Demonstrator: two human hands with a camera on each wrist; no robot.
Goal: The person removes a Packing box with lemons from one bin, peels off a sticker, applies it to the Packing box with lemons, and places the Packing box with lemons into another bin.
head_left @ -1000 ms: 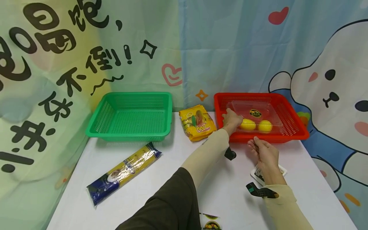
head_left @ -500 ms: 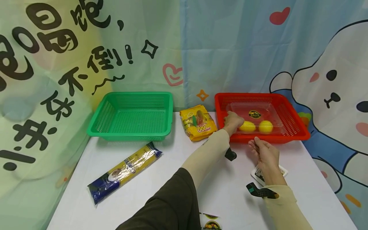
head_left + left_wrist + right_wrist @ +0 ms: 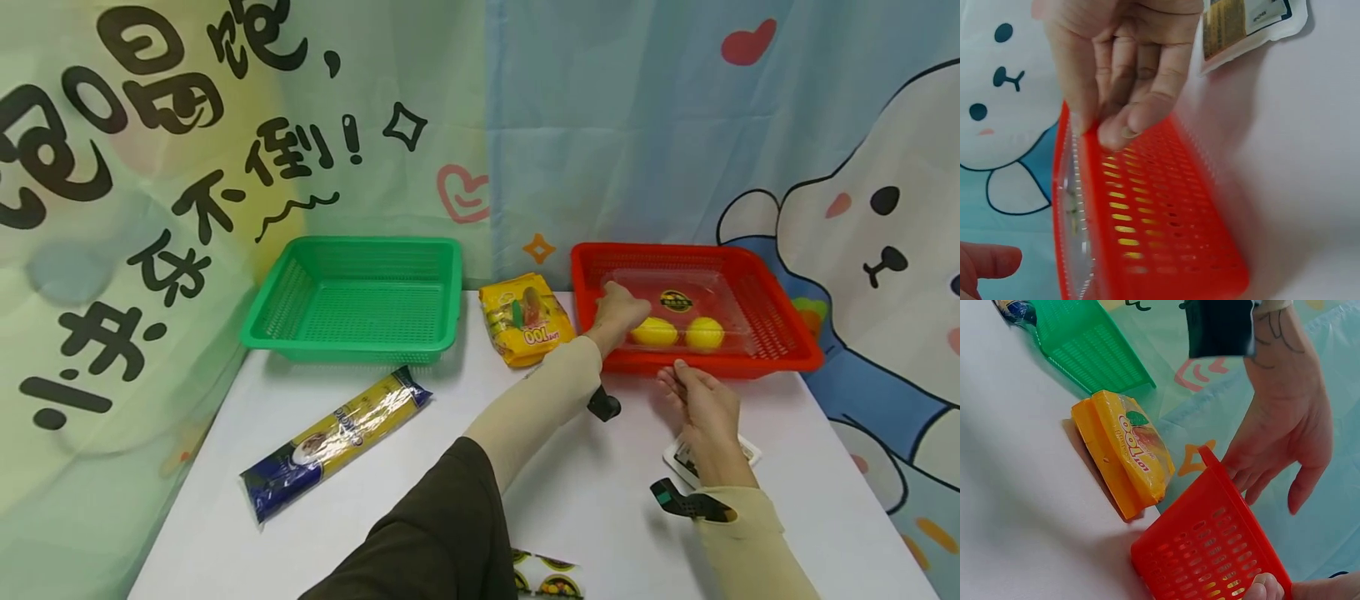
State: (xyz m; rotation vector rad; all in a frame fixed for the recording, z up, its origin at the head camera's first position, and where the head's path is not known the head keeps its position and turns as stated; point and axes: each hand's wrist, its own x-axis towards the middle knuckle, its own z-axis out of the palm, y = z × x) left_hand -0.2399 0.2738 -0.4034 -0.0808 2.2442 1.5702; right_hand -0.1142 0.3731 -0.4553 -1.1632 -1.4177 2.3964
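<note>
A red basket [image 3: 776, 321] stands at the back right, holding a clear plastic box [image 3: 723, 292] with a dark round label and two yellow round pieces. In the head view my left hand [image 3: 621, 315] reaches over the basket's left end, at the box's left edge. From the right wrist view, the left hand [image 3: 1294, 419] has its fingers behind the basket's rim and its thumb [image 3: 1300, 487] spread away. My right hand [image 3: 708, 412] pinches the front rim between thumb and fingers, as the right hand [image 3: 1129, 69] also shows in the left wrist view.
Left of the red basket lies a yellow snack packet [image 3: 525, 321], then a green basket [image 3: 352, 321]. A long blue-and-yellow pasta packet [image 3: 337, 442] lies in front of it. Under the right wrist is a white pack [image 3: 686, 462]. A printed white wrapper [image 3: 547, 575] lies at the front.
The whole head view has shifted slightly, so everything on the table appears farther right. The hands and the red basket keep about the same places relative to each other.
</note>
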